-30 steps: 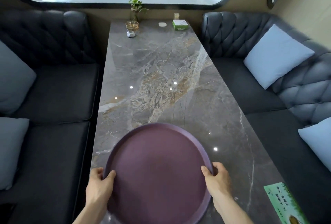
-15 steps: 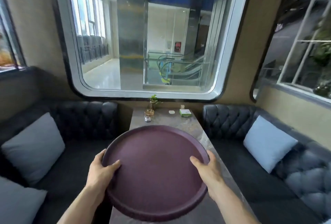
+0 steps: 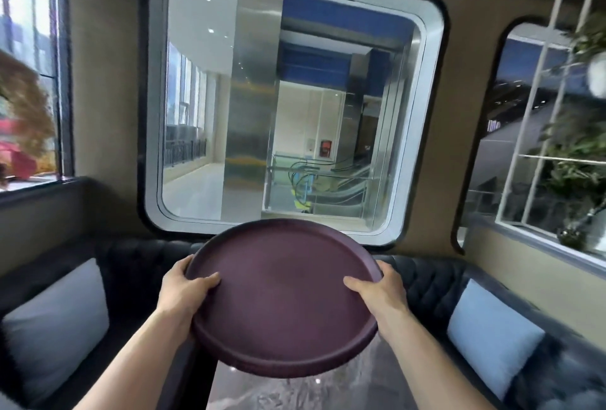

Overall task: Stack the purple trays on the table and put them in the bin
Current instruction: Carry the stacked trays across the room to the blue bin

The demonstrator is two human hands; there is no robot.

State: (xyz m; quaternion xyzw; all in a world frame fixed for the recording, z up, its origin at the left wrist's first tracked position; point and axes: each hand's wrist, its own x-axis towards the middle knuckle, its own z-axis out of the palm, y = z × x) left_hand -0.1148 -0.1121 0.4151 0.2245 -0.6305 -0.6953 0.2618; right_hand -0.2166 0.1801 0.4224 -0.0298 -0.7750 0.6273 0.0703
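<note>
**Round purple tray held in both hands above the table end**

Behind the grip, the large rounded-corner window with a silver metal frame [image 3: 292, 108] fills the far wall, looking onto a bright hall. Below it and out to either side of the two holding hands runs the dark tufted leather bench seating [image 3: 436, 281]. A pale blue square cushion [image 3: 492, 334] leans on the seat to the right of the grip, and a grey square cushion [image 3: 55, 321] leans on the seat to the left of it.

Directly under the grip, a strip of the grey marble-patterned table [image 3: 295, 393] shows, clear of the tray's underside.

The round purple plastic tray with a raised rim [image 3: 282, 298] is held in the air between the hands, its near edge dipped a little lower than its far edge. Whether it is one tray or several nested together cannot be told.

The left hand [image 3: 183, 291] clasps the rim on its side, thumb lying across the inner surface and fingers curled beneath. The right hand [image 3: 380, 291] grips the opposite rim the same way, thumb on top, fingers under.
</note>
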